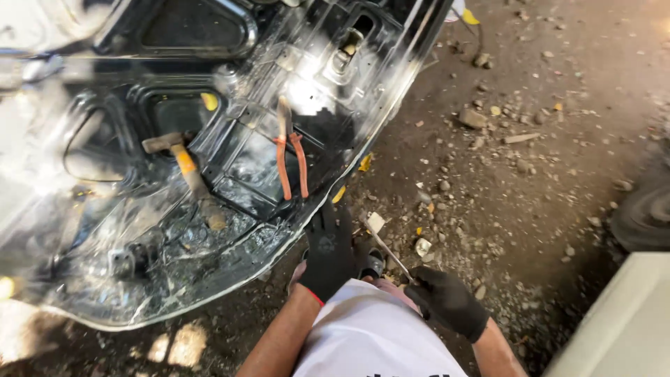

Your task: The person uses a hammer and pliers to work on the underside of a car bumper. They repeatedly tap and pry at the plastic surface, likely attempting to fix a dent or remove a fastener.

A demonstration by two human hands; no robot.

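Black gloves on left hand [328, 251] and right hand [447, 301], glossy black car panel [209, 42], orange-handled pliers [291, 150], hammer [185, 174] with a yellow band on its possibly brown handle, silver-grey rod [387, 248], white shorts [373, 335], grey-brown dirt ground [530, 174].

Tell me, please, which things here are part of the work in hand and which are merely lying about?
In hand: left hand at the black metal panel's edge; right hand holding a thin metal rod.

Lying about: hammer and orange-handled pliers on the panel; stones on the dirt.
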